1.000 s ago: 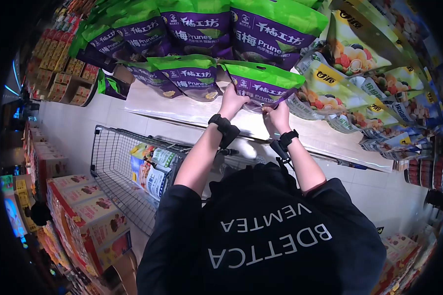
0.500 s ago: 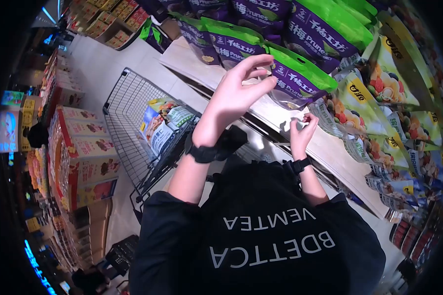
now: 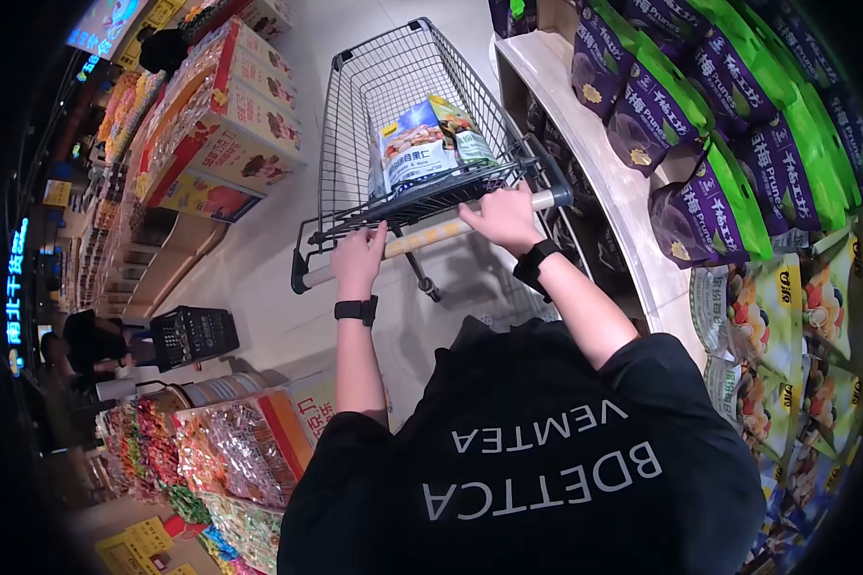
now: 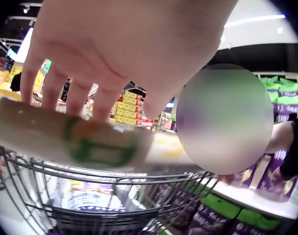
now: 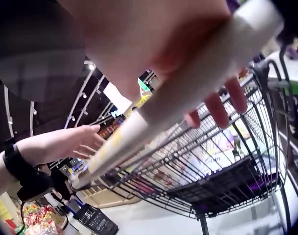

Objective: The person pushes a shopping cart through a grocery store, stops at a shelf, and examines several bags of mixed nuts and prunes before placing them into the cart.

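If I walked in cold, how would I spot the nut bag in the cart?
Find the wire shopping cart beside the white shelf of purple-and-green prune bags. Look inside, towards the pale handle. The nut bag is blue above and white below, unlike the yellow-and-green bag next to it.

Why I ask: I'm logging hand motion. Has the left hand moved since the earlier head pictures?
Yes: judged against the display shelf, the left hand has moved away, leftward, to the cart handle.
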Action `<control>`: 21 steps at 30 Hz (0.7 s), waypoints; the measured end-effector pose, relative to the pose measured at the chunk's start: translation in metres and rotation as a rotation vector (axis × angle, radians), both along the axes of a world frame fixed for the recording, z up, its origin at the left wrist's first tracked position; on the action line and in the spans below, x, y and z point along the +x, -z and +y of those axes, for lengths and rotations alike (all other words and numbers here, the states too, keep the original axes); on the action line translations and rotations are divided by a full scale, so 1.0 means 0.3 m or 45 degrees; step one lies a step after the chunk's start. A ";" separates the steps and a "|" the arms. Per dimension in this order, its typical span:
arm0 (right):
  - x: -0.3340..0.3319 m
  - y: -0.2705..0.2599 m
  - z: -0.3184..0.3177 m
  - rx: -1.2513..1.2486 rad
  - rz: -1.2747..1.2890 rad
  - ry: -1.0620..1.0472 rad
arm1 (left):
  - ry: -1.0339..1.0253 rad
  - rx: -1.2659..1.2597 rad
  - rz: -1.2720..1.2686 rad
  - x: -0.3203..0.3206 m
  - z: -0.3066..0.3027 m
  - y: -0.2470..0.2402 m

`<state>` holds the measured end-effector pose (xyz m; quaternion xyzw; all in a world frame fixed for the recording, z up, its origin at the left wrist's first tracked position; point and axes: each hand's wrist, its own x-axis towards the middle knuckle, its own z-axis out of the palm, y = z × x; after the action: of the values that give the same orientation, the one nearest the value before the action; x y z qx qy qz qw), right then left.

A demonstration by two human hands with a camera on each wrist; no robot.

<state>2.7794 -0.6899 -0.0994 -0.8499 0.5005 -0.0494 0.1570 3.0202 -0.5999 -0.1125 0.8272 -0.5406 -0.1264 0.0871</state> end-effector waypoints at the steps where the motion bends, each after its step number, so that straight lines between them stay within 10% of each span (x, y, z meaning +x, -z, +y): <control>1: 0.005 0.001 0.010 -0.075 0.038 0.043 | -0.027 -0.112 0.045 0.017 0.011 0.013; 14: 0.029 0.065 0.244 -0.498 -0.085 0.400 | 0.106 -0.524 -0.132 -0.009 0.200 0.101; 21: -0.069 0.038 0.470 -0.513 -0.113 0.433 | 0.119 -0.068 -0.133 -0.108 0.419 0.009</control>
<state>2.7587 -0.5489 -0.1109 -0.7648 0.6088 -0.2109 -0.0040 2.9877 -0.4743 -0.1151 0.8039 -0.5855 -0.0725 0.0747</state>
